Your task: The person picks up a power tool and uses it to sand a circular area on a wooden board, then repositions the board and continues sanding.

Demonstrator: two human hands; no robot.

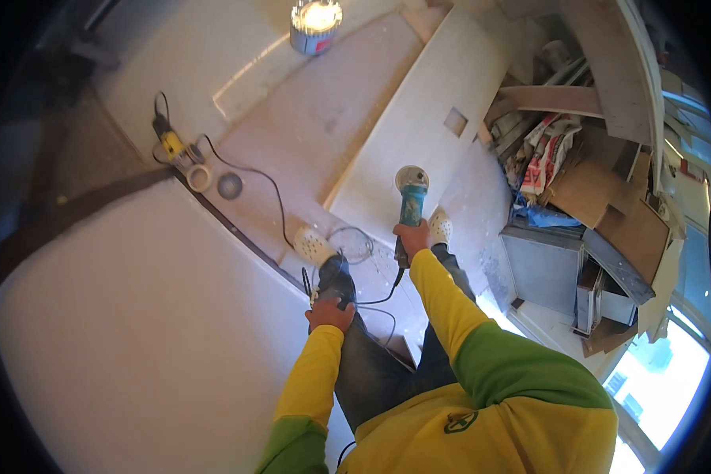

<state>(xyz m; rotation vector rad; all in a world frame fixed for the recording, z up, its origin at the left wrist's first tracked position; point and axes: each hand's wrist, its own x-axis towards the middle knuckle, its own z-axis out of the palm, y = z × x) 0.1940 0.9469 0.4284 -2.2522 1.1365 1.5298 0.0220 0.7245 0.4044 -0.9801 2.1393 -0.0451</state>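
Observation:
My right hand (412, 239) is wrapped round the dark rear handle of a teal angle grinder (411, 205). The grinder points away from me, its round metal head at the far end. A black power cord (393, 295) runs from its back end down towards my left hand (329, 314). That hand is closed by my left knee, with cord at its fingers; the exact grip is partly hidden. Below the grinder lies a large pale board (419, 138) with a small square cutout (456, 122).
A yellow power tool (172, 144), a tape roll (199, 178) and a grey disc (229, 186) lie left. Loose cable (351, 245) loops near my shoes. A white panel (150, 332) fills the lower left. Cardboard scraps (600, 174) pile right; a lit bucket (316, 28) stands ahead.

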